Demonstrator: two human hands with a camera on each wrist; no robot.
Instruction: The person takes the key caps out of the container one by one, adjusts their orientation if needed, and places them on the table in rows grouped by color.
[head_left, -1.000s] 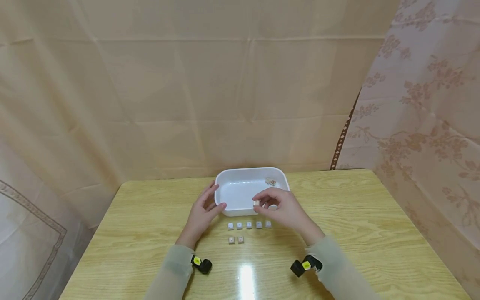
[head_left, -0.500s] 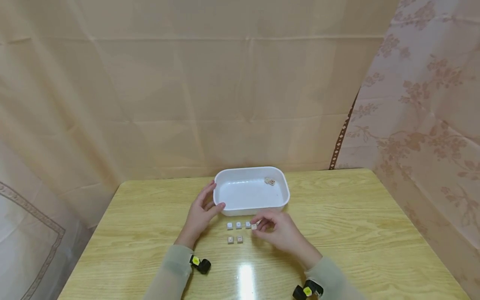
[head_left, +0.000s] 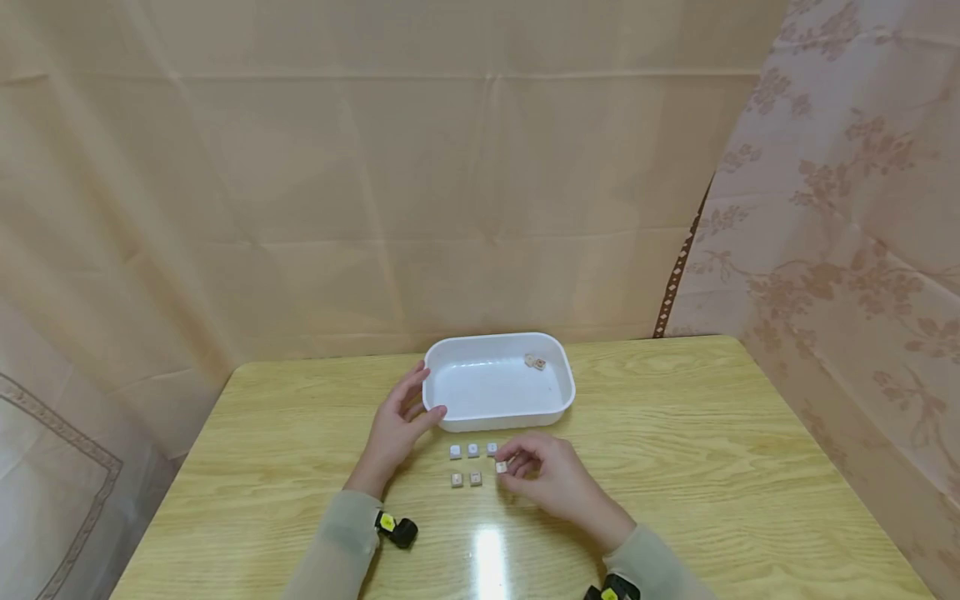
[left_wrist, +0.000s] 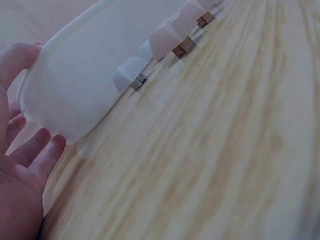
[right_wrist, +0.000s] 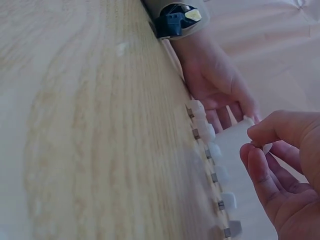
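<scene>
My right hand [head_left: 553,473] pinches a small pale keycap [head_left: 502,468] between thumb and fingers, just above the table. To its left, two keycaps [head_left: 476,478] stand side by side in a near row. A farther row of white keycaps [head_left: 472,450] lies in front of the white tray [head_left: 495,423]; my right hand hides its right end in the head view. My left hand [head_left: 393,431] holds the tray's left end, thumb at the near rim and fingers along the side. Inside the tray, at its back right, lie a few keycaps [head_left: 540,364].
The wooden table [head_left: 675,433] reaches wide on both sides of the tray. A beige cloth [head_left: 300,208] hangs behind its back edge, and a flowered cloth [head_left: 847,275] hangs at the right. Each wrist carries a black camera [head_left: 403,533].
My right hand has carried the keycap from over the tray's near rim toward me, past the far row, to the right of the near row. My left hand has stayed at the tray.
</scene>
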